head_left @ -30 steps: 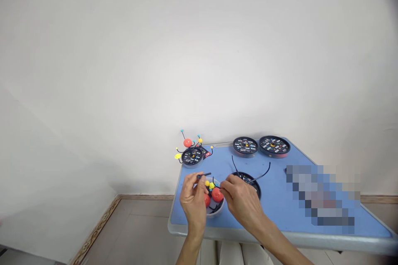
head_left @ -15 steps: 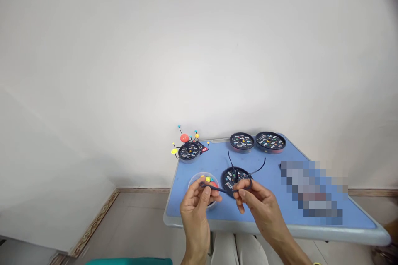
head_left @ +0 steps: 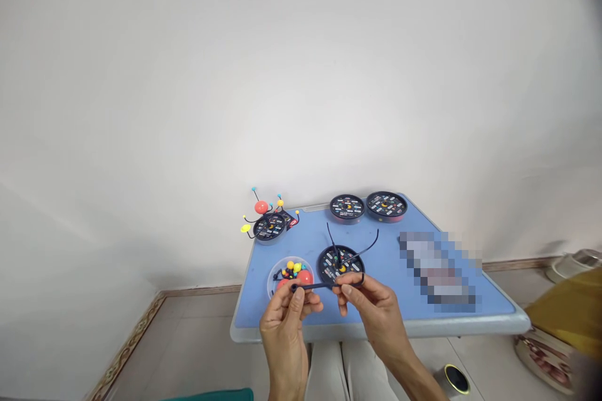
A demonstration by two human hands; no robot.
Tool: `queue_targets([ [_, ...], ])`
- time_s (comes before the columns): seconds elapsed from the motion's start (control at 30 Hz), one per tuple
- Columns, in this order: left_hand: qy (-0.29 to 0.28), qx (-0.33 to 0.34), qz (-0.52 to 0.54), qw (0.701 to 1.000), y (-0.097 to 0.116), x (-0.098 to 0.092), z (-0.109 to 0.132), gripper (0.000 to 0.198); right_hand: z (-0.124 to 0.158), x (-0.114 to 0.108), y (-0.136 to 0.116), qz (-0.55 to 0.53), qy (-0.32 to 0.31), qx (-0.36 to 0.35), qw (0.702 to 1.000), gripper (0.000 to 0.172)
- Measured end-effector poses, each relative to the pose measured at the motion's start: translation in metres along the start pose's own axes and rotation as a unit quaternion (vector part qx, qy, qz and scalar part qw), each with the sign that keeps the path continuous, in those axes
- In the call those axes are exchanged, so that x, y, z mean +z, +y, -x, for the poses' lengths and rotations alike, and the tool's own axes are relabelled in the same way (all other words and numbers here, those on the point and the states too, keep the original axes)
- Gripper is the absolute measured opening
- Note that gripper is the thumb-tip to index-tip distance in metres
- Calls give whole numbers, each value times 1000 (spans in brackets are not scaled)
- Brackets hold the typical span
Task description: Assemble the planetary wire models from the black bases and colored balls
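Through the head camera I see that the left hand is closed, thumb against fingers, on the near end of a thin dark rod. The right hand pinches the same rod farther along, and past its fingers a bent end points up. So the rod is level in the air, between both hands, before the front disc.

This disc lies on the blue table and carries many small pale labels; their writing is too small for me to read. From its middle rise a left wire and a right wire, both dark.

Just beside, partly behind the left hand, stands a clear bowl with a red ball, a yellow ball and other small pieces.

At the back, a second disc and a third disc bear similar labels, also unreadable to me. At the back left is a model with coloured balls on wires, and next to it a dark card with a white mark on red, which I cannot read.
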State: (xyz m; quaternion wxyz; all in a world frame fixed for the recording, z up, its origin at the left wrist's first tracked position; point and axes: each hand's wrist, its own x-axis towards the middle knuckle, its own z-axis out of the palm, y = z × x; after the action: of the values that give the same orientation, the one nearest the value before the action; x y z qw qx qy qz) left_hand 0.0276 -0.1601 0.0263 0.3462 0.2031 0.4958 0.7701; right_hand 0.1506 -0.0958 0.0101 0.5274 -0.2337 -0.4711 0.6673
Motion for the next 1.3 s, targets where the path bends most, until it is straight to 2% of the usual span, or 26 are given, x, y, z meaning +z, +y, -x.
queue_targets([
  [0.3, -10, -3, -4, 1000, -1, 0, -1, 32, -4, -5, 3, 14, -6, -12, 1000, 15],
  [0.77, -11, -17, -3, 1000, -1, -3, -3, 34, -6, -4, -2, 17, -10, 12, 1000, 16],
  [1.1, -23, -24, 3, 999, -2, 0, -4, 33, -5, 1, -14, 16, 4, 29, 999, 22],
  [1.3, -7, -14, -27, 1000, -4, -3, -1, 34, -7, -2, -18, 14, 11, 39, 999, 23],
])
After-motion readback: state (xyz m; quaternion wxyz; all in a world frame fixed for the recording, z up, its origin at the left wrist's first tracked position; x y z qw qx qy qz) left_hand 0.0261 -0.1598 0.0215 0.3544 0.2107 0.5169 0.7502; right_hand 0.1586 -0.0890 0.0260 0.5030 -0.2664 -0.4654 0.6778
